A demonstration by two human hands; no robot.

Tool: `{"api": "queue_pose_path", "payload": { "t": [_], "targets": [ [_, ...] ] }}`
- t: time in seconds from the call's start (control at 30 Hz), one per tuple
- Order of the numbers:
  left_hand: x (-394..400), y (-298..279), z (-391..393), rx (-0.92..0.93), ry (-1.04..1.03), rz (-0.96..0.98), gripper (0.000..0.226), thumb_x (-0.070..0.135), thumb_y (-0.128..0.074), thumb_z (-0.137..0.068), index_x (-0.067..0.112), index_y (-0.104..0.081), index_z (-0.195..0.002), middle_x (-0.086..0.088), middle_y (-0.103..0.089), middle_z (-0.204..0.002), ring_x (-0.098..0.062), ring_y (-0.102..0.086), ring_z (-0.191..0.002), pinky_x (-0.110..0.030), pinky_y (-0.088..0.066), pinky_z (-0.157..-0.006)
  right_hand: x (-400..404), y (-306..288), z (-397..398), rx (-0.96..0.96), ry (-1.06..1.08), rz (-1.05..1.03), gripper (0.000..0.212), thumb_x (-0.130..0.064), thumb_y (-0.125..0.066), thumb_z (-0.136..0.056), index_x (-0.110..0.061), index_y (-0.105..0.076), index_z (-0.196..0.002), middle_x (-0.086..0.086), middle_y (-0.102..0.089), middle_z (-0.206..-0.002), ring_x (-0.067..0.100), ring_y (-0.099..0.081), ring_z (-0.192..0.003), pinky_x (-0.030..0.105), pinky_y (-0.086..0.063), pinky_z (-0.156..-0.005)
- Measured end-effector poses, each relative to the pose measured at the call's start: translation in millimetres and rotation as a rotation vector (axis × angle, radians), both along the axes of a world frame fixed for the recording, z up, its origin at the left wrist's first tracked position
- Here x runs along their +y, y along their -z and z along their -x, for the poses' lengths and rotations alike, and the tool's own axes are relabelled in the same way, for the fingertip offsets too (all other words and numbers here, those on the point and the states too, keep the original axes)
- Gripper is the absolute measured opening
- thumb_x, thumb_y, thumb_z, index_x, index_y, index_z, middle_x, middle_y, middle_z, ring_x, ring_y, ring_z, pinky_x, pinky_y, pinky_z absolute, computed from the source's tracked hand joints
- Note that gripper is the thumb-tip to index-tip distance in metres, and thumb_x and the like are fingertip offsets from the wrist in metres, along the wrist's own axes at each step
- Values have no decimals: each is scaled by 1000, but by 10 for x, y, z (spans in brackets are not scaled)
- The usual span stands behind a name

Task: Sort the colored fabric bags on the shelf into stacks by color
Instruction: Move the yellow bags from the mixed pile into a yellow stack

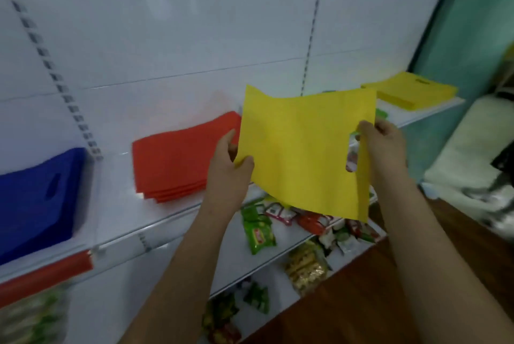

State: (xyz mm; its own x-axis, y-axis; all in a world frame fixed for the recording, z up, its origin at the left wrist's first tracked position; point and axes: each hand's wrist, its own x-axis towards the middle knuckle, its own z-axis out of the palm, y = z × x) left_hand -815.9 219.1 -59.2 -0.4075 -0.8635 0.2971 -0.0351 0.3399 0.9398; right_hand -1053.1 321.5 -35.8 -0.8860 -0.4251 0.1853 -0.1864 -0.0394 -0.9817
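Lighting: we record a dim, cool, even indoor light with no visible source, a faint sheen on the white back panel (pixel 172 10) and only soft shadow under the shelf (pixel 428 113) edges. Sharpness: we find the whole frame soft, with motion smear heaviest at the left edge over the blue bags (pixel 36 193) and at the lower-left packets (pixel 30 316). Distortion: we note wide-angle bowing, the slotted uprights (pixel 50 65) leaning and curving toward the borders.
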Motion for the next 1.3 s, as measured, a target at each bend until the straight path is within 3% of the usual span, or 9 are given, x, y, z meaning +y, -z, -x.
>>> {"api": "queue_pose_path", "payload": {
  "t": [0.13,0.53,0.67,0.73,0.83,0.97,1.1,1.2,1.3],
  "targets": [
    [89,94,1103,-70,75,60,15,7,-52,-98,6,-62,-87,-14,-60,-82,-19,-51,-69,-29,-37,-63,325,75,1025,45,135,29,26,-24,-55,-98,0,-60,-88,20,-46,-77,12,-44,-59,21,-37,-53],
    [-214,86,4206,-188,249,65,34,18,-52,-99,-7,-48,-77,-11,-34,-66,-17,-26,-59,-32,-22,-56,151,-122,3783,129,263,-22,30,-22,-50,-98,5,-59,-89,12,-59,-78,10,-53,-64,32,-41,-68],
    [-419,100,5014,-252,303,71,36,30,-51,-95,-4,-55,-82,-29,-47,-77,-32,-43,-61,-53,-53,-66,15,-265,4645,115,219,-40,23,-19,-46,-101,-8,-65,-93,7,-64,-84,9,-59,-69,33,-47,-76],
    [-475,99,5346,-299,318,46,28,24,-52,-99,0,-57,-86,-30,-55,-85,-40,-58,-72,-41,-60,-65,-55,-244,5083,117,224,-45,24,-18,-46,-101,-5,-66,-96,8,-63,-86,5,-60,-67,32,-46,-77],
    [-591,149,5845,-320,291,-6,15,12,-52,-100,2,-63,-102,-20,-64,-94,-30,-66,-82,-19,-56,-58,-233,-202,5769,135,213,-61,29,-20,-49,-100,5,-63,-104,9,-61,-86,2,-61,-66,30,-47,-74],
    [-764,257,6507,-311,165,-65,19,14,-56,-98,8,-60,-116,-9,-63,-105,-22,-66,-86,-32,-61,-66,-590,-114,6751,197,100,-126,29,-22,-54,-99,5,-64,-99,9,-62,-84,3,-63,-66,25,-48,-71],
    [-857,373,7129,-419,-9,-84,12,17,-63,-93,14,-59,-105,-6,-66,-98,-24,-66,-83,-44,-60,-75,-1062,-15,7734,212,-23,-178,21,-17,-58,-95,1,-68,-88,9,-63,-77,16,-60,-67,32,-50,-69],
    [-829,399,7510,-478,-104,-117,16,22,-65,-92,15,-58,-105,3,-61,-88,-21,-62,-83,-34,-54,-71,-1406,32,8229,231,-145,-290,22,-14,-54,-96,-8,-68,-79,5,-58,-73,15,-49,-64,34,-44,-69],
    [-795,434,7806,-525,-208,-115,31,28,-68,-90,16,-59,-118,6,-58,-91,-6,-56,-76,-19,-41,-58,-1707,99,8587,185,-250,-350,24,-17,-52,-99,-1,-70,-105,11,-65,-94,21,-56,-82,44,-52,-87]
  ]
}}
